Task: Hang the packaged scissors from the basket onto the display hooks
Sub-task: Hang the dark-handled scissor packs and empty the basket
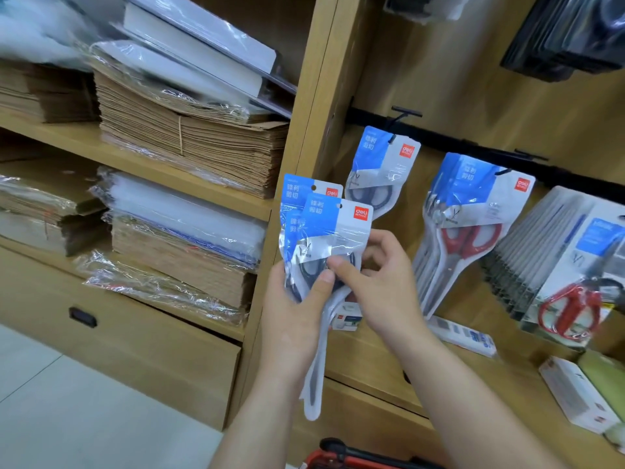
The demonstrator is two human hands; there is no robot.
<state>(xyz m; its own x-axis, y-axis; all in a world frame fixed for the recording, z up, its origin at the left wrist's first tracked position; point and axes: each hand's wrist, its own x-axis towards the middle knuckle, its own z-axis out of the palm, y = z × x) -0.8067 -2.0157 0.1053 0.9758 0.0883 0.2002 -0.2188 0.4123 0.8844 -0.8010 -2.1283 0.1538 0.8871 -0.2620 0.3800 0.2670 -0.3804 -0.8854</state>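
Centrally, the left hand is gripping a fanned bundle of packaged scissors around the handle end. Its thumb is pressing across the front and its fingers are wrapping behind. The bundle is standing upright in the air just in front of the left edge of the display panel, below and to the left of the display hook at the left end of the black rail. The right hand is pinching the frontmost pack at its right side, apparently separating it from the others. One matching pack is hanging on that hook, and a thicker row of red-handled packs is hanging further right along the rail. The rim of the red basket is showing at the bottom edge of the view.

Each pack is probably light: a flat, glossy film pouch, likely slippery against its neighbours, with the rigid scissors inside acting as a stiff core. The printed header is likely bending easily. A pinch just beside the punched hole would probably be steadying the header while leaving the hole free for the hook tip. A hold over the handles is firmer but steers the hole less precisely.
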